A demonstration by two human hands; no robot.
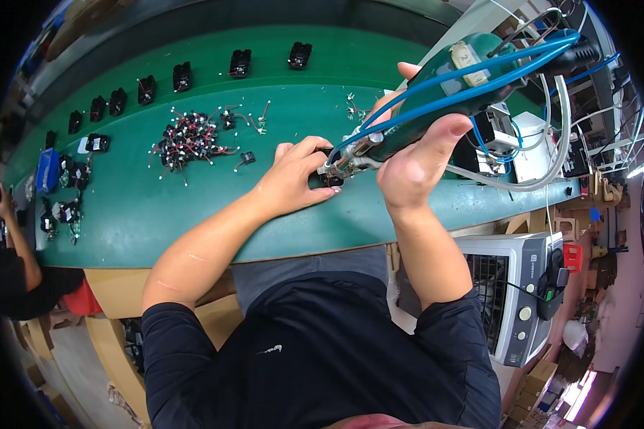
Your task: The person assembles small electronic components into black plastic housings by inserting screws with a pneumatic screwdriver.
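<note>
Head view: looking down on the green table (129,211) and over to the green tool (407,130), slanting up across its right half. Likely heavy, hard, smooth-sided; best taken round the barrel. Wrapped right now by the right hand (411,168), with fingers and thumb clamped on opposite sides. Down to the small black part (332,182) at the tool's lower end: probably light, stiff, easily damaged; best pinched by its edges. Held in the left hand (289,180), with fingers barely parted around it.

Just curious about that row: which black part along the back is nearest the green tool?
The rightmost black part, beyond the left hand; the others sit farther left.
</note>
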